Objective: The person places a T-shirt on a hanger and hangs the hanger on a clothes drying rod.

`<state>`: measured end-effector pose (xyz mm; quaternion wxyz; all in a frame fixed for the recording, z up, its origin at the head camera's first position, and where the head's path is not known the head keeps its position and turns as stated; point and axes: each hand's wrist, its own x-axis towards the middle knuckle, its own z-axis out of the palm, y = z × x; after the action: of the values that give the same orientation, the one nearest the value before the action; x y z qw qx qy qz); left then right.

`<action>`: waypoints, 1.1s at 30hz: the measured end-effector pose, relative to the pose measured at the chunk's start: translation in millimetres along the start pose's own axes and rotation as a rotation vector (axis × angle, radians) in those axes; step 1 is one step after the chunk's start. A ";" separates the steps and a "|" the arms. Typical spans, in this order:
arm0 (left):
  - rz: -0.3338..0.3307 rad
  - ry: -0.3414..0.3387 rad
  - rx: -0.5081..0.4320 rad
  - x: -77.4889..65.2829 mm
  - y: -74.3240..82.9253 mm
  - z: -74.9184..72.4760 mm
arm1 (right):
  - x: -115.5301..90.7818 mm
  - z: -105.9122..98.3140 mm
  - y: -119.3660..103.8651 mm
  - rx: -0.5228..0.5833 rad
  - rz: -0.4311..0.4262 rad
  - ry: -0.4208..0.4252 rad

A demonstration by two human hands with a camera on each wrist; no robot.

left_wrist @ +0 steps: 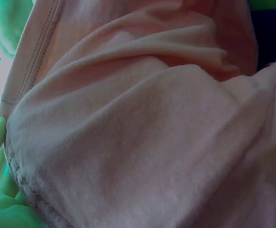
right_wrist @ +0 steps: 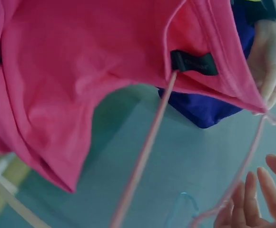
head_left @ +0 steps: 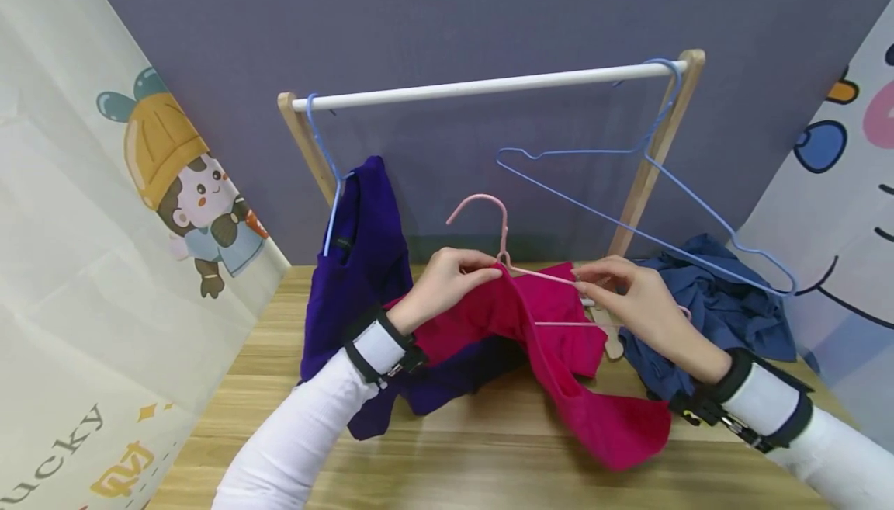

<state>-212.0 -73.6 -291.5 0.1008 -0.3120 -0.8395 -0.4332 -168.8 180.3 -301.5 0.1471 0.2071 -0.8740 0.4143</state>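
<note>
My left hand (head_left: 447, 286) pinches the neckline of a magenta shirt (head_left: 559, 370), close below the hook of a pink clothes hanger (head_left: 504, 223). On the hanger's right arm, the thumb and fingers of my right hand (head_left: 639, 304) hold the thin rod. The hanger's left part is hidden by the cloth. In the right wrist view, the hanger's lower bar (right_wrist: 145, 142) runs into the neck opening beside a black label (right_wrist: 195, 62). Pale-looking shirt cloth (left_wrist: 128, 123) fills most of the left wrist view.
Behind my hands stands a rack with a white rail (head_left: 482, 87) and wooden posts. A purple garment (head_left: 356, 285) hangs at left on a blue hanger (head_left: 323, 145). Another blue hanger (head_left: 594, 151) hangs bare at right, above a heap of dark blue cloth (head_left: 726, 308) on the wooden table (head_left: 475, 463).
</note>
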 end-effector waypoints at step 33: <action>-0.079 0.035 -0.057 -15.7 -22.3 -36.6 | -50.9 11.2 35.6 -0.371 -0.421 -0.141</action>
<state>-217.0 -119.0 -291.1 0.0896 -0.2737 -0.8366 -0.4660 -142.7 204.1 -353.8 0.2040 0.3819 -0.8807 0.1922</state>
